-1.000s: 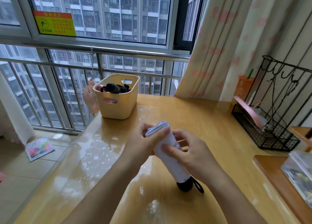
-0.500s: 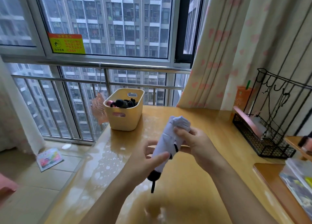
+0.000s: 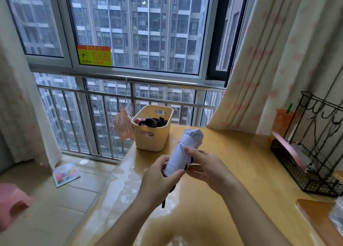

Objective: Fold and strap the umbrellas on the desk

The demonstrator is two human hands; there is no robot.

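While the white umbrella [image 3: 182, 153] is held rolled above the middle of the desk [image 3: 241, 153], the step in hand looks like strapping. The left hand [image 3: 159, 179] grips its lower end; the right hand [image 3: 207, 166] curls round its middle. Its long axis tilts steeply, tip up toward the far edge, black cord [image 3: 163, 202] hanging nearward. Next, the strap likely needs wrapping and fastening.

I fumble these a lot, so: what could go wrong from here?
The umbrella, held above the desk, is gripped low by the left hand and mid-body by the right hand; easing either grip might let the rolled canopy loosen. The black cord dangling below the left hand could snag.
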